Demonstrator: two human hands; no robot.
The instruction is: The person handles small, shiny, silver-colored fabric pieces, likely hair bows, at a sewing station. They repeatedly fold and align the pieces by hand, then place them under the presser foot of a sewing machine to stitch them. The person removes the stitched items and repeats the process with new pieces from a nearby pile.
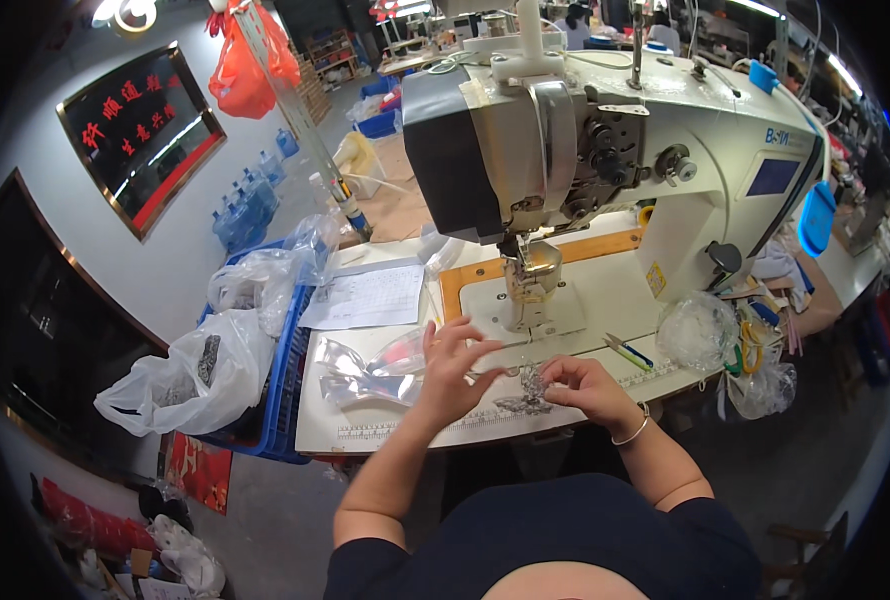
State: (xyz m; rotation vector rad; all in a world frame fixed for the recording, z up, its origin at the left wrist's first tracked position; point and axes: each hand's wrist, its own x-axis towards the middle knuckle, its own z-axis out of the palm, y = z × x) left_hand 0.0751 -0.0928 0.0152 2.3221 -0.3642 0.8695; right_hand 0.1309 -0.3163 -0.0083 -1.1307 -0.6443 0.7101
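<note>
My left hand (453, 372) is raised over the front of the sewing machine table, fingers spread and nothing visible in its grasp. Its thumb points toward a small, shiny, greyish piece (531, 384) below the needle area. Thumb and fingertips of my right hand (587, 388) are pinched together at the right edge of that piece, whose exact kind is too small to make out. More dark glittery bits (521, 405) lie just below it on the table. Beside my left hand are glossy, see-through plastic strips (365, 372). The white sewing machine (535, 285) stands directly beyond both hands.
A blue crate (287, 400) with plastic bags sits against the table's left side. Behind the strips lies a paper sheet (365, 296). Pens (629, 350), a clear bag (699, 332) and yellow-handled scissors (751, 352) are at the right. A ruler strip (370, 431) runs along the front edge.
</note>
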